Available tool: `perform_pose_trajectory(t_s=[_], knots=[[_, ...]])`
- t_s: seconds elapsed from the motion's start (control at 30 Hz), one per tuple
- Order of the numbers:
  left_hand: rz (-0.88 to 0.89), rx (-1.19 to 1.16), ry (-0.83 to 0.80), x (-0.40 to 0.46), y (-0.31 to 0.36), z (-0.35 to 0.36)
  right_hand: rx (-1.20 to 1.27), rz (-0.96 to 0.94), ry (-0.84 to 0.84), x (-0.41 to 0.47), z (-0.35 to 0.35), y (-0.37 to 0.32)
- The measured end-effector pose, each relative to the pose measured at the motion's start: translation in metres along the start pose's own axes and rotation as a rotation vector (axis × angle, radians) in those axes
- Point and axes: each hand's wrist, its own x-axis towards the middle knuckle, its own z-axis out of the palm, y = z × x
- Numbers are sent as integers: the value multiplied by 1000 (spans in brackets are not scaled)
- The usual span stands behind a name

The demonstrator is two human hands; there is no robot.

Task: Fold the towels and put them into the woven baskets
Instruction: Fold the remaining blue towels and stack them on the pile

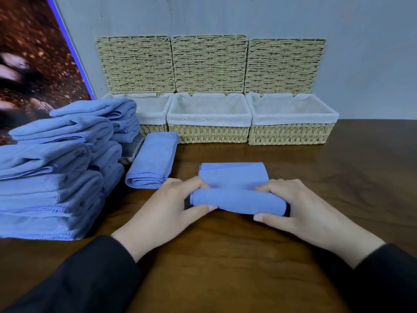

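Towels of soft blue microfibre sit heaped in 2 tall stacks (56, 168) at the far left of the dark brown wooden table (338, 177), the nearer stack wider than the one behind it. Just right of the stacks lies 1 folded blue towel (153, 159), lengthwise and angled toward the baskets, its far end close to the left basket's front.

Along the far edge of the table, against the grey wall (361, 53), stand 3 rectangular woven straw baskets with white cloth liners, side by side and touching: the left basket (153, 127), partly hidden behind the stacks, the middle basket (208, 133) and the right basket (291, 134). Each has its woven lid (208, 64) raised upright against the wall. No towel shows inside the middle or right one.

Near the centre of the table lies the blue towel being rolled (234, 190): its near part forms a thick roll lying crosswise, its far part flat on the wood. The left hand (167, 211) grips the roll's left end, fingers curled over the top and thumb on the near side. The right hand (300, 211) holds the right end the same way. Both arms wear black sleeves (79, 279).
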Motion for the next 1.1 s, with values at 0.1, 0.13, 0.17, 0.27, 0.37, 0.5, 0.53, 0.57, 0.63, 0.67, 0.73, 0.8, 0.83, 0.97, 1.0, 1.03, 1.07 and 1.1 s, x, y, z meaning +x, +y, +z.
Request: perform_pose_trajectory(t_s=[0.1, 0.13, 0.17, 0.27, 0.37, 0.5, 0.53, 0.57, 0.63, 0.67, 0.73, 0.8, 0.83, 0.97, 1.0, 1.03, 1.07, 1.1], knots=[[-30, -119, 42, -2, 8, -6, 104, 69, 69, -3, 0, -4], [-63, -176, 43, -2, 9, -8, 159, 68, 86, -3, -1, -8], [-99, -255, 35, -3, 11, -9, 236, 68, 104, -2, -1, -11], [-185, -459, 25, -3, 13, -11, 432, 96, 160, 1, 0, -20], [-267, -603, 80, 3, 15, -6, 528, 140, 246, 8, 6, -24], [-239, -48, 277, 10, 6, 2, 230, 193, 368, 22, 19, -15], [-153, 75, 327, 9, 5, 2, 126, 172, 381, 25, 20, -14], [-40, 145, 347, 9, 6, 1, 48, 130, 394, 27, 21, -12], [164, 242, 262, 7, 10, 3, -54, 13, 426, 29, 23, -8], [213, 299, 172, 7, 11, 6, -87, -43, 442, 29, 23, -5], [205, 395, -1, 6, 10, 13, -106, -146, 408, 27, 23, -3], [148, 417, -94, 6, 5, 15, -68, -204, 224, 23, 21, -3], [124, 416, -120, 6, 3, 14, -49, -199, 107, 21, 20, -2], [60, 392, -181, 8, 3, 11, -74, -127, -115, 20, 13, 6], [51, 387, -186, 8, 4, 11, -62, -113, -141, 20, 10, 7], [42, 384, -190, 8, 4, 12, -41, -107, -164, 21, 10, 9], [39, 381, -188, 9, 5, 11, -21, -110, -180, 22, 8, 9], [35, 375, -183, 9, 4, 11, 3, -110, -199, 22, 7, 11]])
